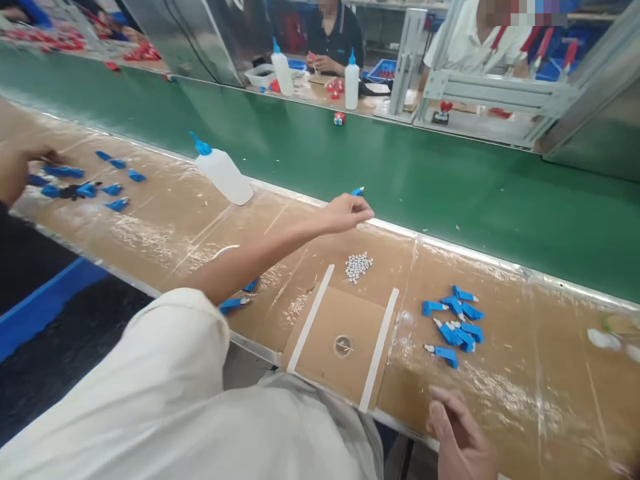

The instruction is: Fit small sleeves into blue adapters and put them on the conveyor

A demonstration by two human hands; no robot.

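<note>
Apparently reaching over the table's far edge, the left hand point(349, 212) has its fingertips drawn toward the thumb; whether anything is pinched there, I cannot tell. Just beyond its knuckles, a blue piece with a white tip point(358, 191) lies on the green belt point(295, 150); contact with the hand is unclear. Low at the right, the right hand point(463, 437) is half curled, thumb close to the fingers, its grip also unclear.

Nearer the body than the left hand sits a heap of small pale pieces point(359, 267), then a cardboard sheet point(350, 310) with two white strips and a small round dish point(343, 345) between them. A cluster of blue pieces point(453, 327) lies beyond the right hand. Left of the left forearm, a white squeeze bottle point(227, 177) leans toward the belt, while two more blue pieces point(234, 305) lie close below that arm. Farther left, a co-worker's hand point(37, 160) is among other blue pieces.

A metal edge strip point(400, 228) divides table from belt. Brown tabletop point(505, 347) stretches rightward from the cluster; the belt's green surface runs wide past the left hand.
</note>
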